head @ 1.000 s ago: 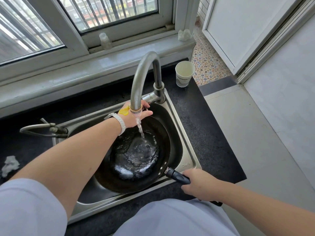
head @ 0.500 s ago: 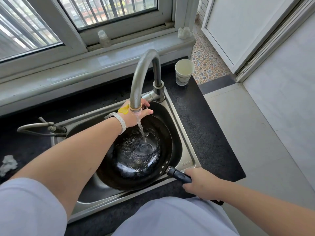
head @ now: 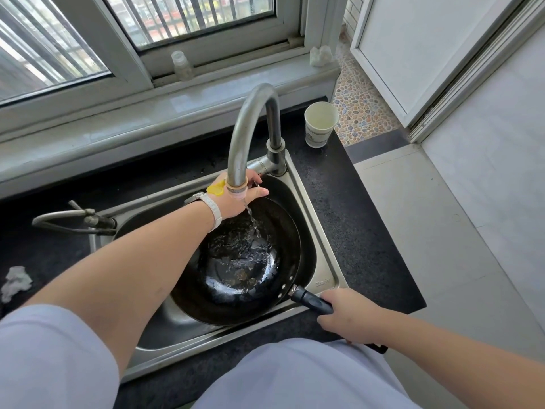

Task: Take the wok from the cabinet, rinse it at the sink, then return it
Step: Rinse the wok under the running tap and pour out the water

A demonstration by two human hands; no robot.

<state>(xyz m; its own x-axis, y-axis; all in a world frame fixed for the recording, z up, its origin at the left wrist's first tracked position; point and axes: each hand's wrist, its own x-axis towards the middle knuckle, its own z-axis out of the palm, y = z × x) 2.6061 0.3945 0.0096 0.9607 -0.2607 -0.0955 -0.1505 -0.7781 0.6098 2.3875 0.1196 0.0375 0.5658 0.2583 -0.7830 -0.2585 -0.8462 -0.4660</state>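
A black wok [head: 236, 278] rests tilted in the steel sink [head: 321, 249], with water pooled in its bottom. A thin stream falls into it from the curved steel faucet [head: 250, 125]. My right hand [head: 351, 317] grips the wok's black handle at the sink's front right corner. My left hand [head: 239, 199] reaches behind the spout to the faucet's lever near the base; the spout hides its fingers. A white watch band sits on that wrist.
A paper cup [head: 320, 124] stands on the dark countertop [head: 362, 231] right of the faucet. A second thin tap [head: 73, 221] lies left of the sink. A crumpled rag [head: 14, 283] is at far left. A small bottle [head: 181, 66] stands on the windowsill.
The water stream has thinned. The wok has shifted slightly in the sink. Both hands stay where they were.
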